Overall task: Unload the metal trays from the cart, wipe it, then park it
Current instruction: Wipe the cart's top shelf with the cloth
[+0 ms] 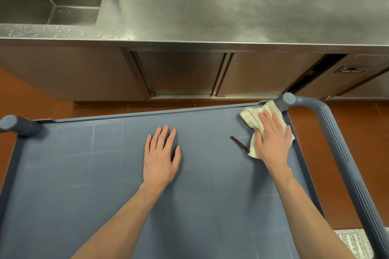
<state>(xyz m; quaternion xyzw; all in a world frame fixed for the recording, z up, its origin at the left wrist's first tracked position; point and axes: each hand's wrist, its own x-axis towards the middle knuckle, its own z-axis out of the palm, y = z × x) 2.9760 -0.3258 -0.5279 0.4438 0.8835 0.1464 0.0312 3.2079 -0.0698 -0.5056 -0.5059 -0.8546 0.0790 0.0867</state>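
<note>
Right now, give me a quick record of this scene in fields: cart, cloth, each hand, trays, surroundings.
cart: blue-grey cart top, parked in front of a steel counter
cloth: pale cloth in the far right corner, by the handle post
right hand: right hand flat, pressing the cloth
left hand: left hand flat on the cart top, holding nothing
trays: none in view
surroundings: sink at upper left

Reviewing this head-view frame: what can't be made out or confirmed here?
- Metal trays: none in the frame; where they went is unknown.
- Cart lower shelves and wheels: hidden under its top.
- Cloth: middle covered by the right hand.
- Dark strip beside the cloth: too small to identify.
- Control panel display: blurred.
- Left hand: lies flat, pressure unknowable.
</note>
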